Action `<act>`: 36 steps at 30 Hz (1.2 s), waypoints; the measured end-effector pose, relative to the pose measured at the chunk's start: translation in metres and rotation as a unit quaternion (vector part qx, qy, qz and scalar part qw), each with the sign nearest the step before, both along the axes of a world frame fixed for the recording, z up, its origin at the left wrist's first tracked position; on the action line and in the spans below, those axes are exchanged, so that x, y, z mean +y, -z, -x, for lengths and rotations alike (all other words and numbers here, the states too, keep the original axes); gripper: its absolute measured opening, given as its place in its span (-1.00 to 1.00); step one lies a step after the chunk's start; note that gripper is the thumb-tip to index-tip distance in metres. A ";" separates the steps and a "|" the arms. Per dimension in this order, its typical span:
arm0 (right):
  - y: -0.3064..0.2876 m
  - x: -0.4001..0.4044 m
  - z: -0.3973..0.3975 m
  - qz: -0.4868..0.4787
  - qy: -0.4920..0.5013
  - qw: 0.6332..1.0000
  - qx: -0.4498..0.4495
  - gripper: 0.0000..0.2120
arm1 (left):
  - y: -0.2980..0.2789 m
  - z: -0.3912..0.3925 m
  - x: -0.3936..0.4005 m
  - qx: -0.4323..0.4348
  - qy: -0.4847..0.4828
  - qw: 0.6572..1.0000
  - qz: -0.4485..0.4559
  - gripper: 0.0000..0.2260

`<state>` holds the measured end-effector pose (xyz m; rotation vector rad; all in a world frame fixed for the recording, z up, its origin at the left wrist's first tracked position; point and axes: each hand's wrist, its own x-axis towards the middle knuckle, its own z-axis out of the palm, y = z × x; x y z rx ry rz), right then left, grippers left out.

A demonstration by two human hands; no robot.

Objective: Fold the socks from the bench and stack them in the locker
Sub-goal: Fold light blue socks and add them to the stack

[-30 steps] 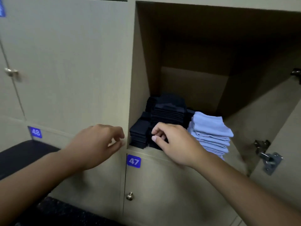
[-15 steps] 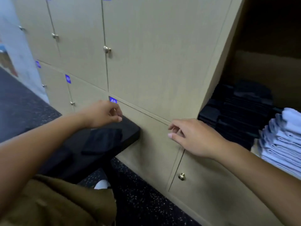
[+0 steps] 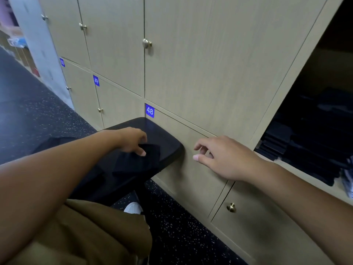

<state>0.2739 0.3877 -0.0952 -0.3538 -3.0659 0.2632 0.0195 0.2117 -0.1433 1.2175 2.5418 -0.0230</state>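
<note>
A black sock (image 3: 137, 164) lies flat on the black bench (image 3: 169, 139) that stands against the lockers. My left hand (image 3: 131, 140) is on the sock's far edge, thumb on top and fingers curled over it, pinching it. My right hand (image 3: 223, 157) hovers in front of the locker door to the right of the bench, fingers loosely curled and holding nothing. The open locker (image 3: 286, 73) is at the right edge; inside are stacks of folded dark socks (image 3: 305, 148) and a sliver of folded light blue socks (image 3: 348, 180).
Shut beige locker doors with brass knobs (image 3: 146, 43) and blue number tags such as 48 (image 3: 150, 111) fill the wall. Dark speckled floor (image 3: 181, 232) runs below. My brown-trousered knee (image 3: 91, 232) and a white shoe (image 3: 133, 208) are under the bench's near end.
My view swung left from the open locker to the bench. My left hand dropped onto the black sock, and my right hand drew out of the locker toward the bench.
</note>
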 end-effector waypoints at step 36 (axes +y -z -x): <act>-0.028 0.020 -0.082 0.392 0.134 0.898 0.147 -0.81 | -0.077 -0.137 0.052 -0.382 0.062 0.812 -0.436 -0.89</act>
